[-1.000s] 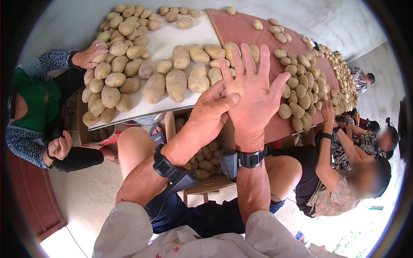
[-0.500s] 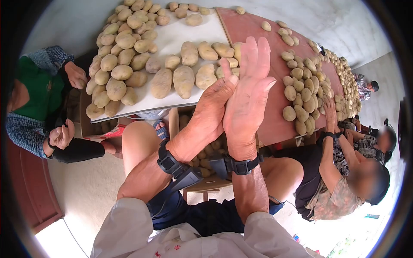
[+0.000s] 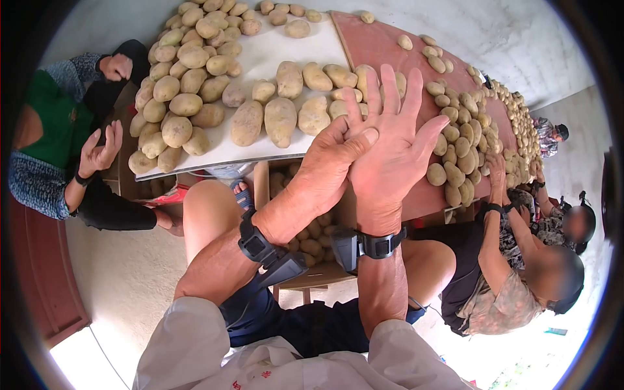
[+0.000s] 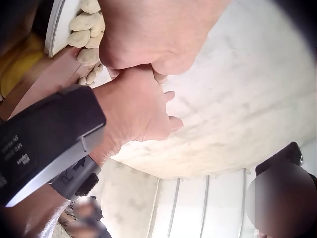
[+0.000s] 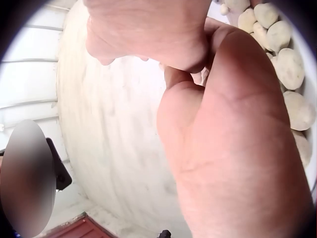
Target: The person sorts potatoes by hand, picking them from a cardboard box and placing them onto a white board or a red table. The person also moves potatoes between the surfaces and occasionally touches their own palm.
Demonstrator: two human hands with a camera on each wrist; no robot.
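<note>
In the head view my right hand [image 3: 392,153] is raised above the table edge, palm toward me and fingers spread. My left hand [image 3: 323,164] grips it along the little-finger side, thumb laid on the palm. The left wrist view has the left hand [image 4: 158,37] across the top, clasped onto the right hand [image 4: 136,106]. Neither hand holds a potato. Behind them, several large potatoes [image 3: 281,122] lie in rows on the white board [image 3: 260,49]. A box of potatoes [image 3: 312,240] sits below, between the knees, partly hidden by the forearms.
A heaped potato pile [image 3: 185,104] covers the white board's left side. Another pile [image 3: 463,146] lies on the reddish board [image 3: 364,39] to the right. A person in green [image 3: 62,140] sits at left with hands raised; other people [image 3: 500,286] sit along the right, hands near potatoes.
My right hand turned edge-on half a second ago and is now palm toward me again, fingers spread. The left hand keeps hold of it. The person at left has drawn a hand off the potatoes.
</note>
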